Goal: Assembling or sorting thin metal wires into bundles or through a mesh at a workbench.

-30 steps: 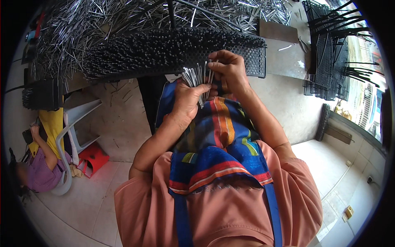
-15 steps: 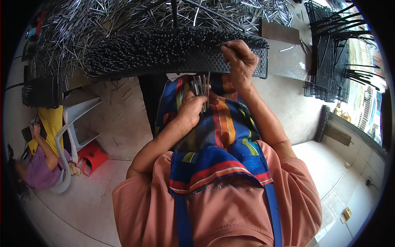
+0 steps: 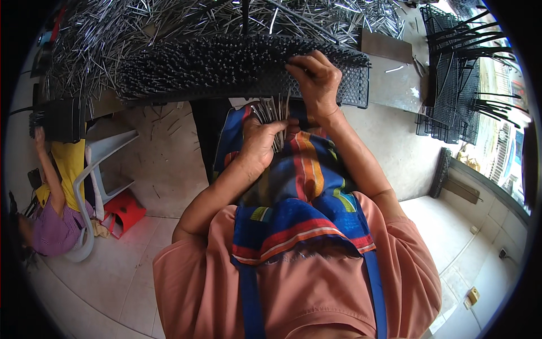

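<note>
A window (image 3: 501, 148) lights the pale tiled floor (image 3: 437, 226).

Rods (image 3: 197, 70) crowd the rack (image 3: 355, 93) except its near right.

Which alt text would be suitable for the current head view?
A person's left hand holds several thin silvery rods; the curled right hand is over a black perforated rack, partly filled. Loose silvery pieces lie heaped beyond.

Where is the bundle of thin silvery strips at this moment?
In the head view, the bundle is just above centre, held in the left hand, near the black perforated rack.
</note>
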The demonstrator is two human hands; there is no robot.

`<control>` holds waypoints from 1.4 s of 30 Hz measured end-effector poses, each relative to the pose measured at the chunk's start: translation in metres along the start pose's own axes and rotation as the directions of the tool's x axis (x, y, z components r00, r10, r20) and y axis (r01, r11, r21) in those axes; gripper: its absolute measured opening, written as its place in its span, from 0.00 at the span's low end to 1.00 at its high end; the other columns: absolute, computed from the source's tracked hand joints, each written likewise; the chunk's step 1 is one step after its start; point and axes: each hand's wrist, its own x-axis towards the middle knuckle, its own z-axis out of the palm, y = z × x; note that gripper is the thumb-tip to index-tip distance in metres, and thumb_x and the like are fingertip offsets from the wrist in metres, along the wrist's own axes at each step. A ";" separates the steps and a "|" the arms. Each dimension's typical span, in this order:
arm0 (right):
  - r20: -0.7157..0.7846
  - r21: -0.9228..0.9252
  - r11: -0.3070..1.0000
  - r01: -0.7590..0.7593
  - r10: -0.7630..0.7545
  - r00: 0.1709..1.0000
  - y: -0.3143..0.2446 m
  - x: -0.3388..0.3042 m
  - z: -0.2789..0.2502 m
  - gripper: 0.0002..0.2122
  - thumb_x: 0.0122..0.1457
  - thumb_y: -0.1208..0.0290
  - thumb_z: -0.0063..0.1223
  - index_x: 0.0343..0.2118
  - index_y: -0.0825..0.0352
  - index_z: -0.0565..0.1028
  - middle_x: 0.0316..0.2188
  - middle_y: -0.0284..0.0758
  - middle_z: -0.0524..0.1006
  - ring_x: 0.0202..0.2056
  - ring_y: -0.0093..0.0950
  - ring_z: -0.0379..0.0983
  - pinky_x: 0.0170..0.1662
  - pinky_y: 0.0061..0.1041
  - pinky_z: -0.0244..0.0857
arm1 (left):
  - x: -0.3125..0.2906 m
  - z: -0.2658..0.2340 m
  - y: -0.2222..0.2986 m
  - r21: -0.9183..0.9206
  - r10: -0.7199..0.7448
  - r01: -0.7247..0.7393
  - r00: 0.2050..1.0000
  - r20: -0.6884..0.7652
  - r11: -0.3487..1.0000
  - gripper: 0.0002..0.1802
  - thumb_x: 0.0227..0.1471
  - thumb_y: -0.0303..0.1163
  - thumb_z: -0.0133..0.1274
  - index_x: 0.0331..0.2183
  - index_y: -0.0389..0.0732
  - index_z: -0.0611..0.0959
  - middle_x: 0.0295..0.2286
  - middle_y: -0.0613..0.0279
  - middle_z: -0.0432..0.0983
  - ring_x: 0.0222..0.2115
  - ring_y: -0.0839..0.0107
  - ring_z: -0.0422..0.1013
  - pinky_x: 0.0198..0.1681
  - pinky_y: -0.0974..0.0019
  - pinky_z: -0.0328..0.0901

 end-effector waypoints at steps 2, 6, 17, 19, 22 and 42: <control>-0.026 0.029 0.998 -0.057 0.057 0.998 -0.002 0.002 0.003 0.07 0.48 0.80 0.63 0.32 0.69 0.81 0.24 0.35 0.77 0.25 0.23 0.74 0.29 0.20 0.66 | 0.001 -0.001 0.003 -0.021 -0.054 0.054 0.999 -0.001 0.998 0.15 0.48 0.12 0.50 0.40 0.31 0.78 0.32 0.50 0.80 0.31 0.61 0.79 0.34 0.62 0.76; 0.033 -0.014 1.000 0.008 -0.008 0.999 -0.002 0.004 0.002 0.07 0.49 0.80 0.62 0.33 0.68 0.81 0.24 0.37 0.76 0.24 0.27 0.75 0.29 0.22 0.67 | 0.002 0.000 0.008 -0.030 -0.101 0.101 0.994 -0.026 0.994 0.14 0.48 0.13 0.50 0.39 0.32 0.79 0.32 0.50 0.80 0.30 0.61 0.79 0.34 0.62 0.76; 0.047 -0.044 0.997 -0.066 0.068 0.997 0.001 -0.014 -0.008 0.05 0.50 0.78 0.62 0.32 0.69 0.80 0.22 0.35 0.78 0.23 0.25 0.75 0.28 0.22 0.68 | 0.009 -0.003 0.009 -0.086 -0.074 0.078 0.996 0.045 0.993 0.15 0.48 0.14 0.52 0.40 0.34 0.79 0.30 0.53 0.81 0.27 0.62 0.79 0.31 0.64 0.75; 0.317 0.123 0.913 -0.390 0.336 0.887 -0.005 -0.011 -0.020 0.04 0.51 0.78 0.61 0.31 0.70 0.80 0.20 0.32 0.77 0.22 0.21 0.74 0.27 0.21 0.67 | 0.006 0.000 0.012 -0.081 -0.073 0.077 0.996 0.054 0.994 0.16 0.48 0.14 0.52 0.41 0.35 0.79 0.31 0.53 0.80 0.27 0.62 0.79 0.30 0.64 0.76; 0.610 0.181 0.647 -0.741 0.517 0.600 -0.009 -0.019 -0.025 0.03 0.53 0.77 0.61 0.26 0.71 0.79 0.18 0.26 0.75 0.20 0.13 0.68 0.22 0.16 0.61 | 0.003 0.008 0.015 -0.032 -0.102 0.105 0.993 0.064 0.994 0.16 0.48 0.14 0.52 0.42 0.35 0.78 0.32 0.54 0.80 0.26 0.62 0.79 0.30 0.64 0.76; 0.653 0.235 0.428 -0.873 0.596 0.468 -0.011 -0.017 -0.039 0.02 0.52 0.79 0.60 0.26 0.70 0.78 0.16 0.27 0.72 0.13 0.14 0.63 0.16 0.15 0.54 | 0.007 0.006 -0.007 0.026 0.018 -0.017 0.999 -0.028 1.000 0.09 0.56 0.22 0.52 0.40 0.34 0.81 0.32 0.53 0.81 0.29 0.65 0.79 0.33 0.65 0.76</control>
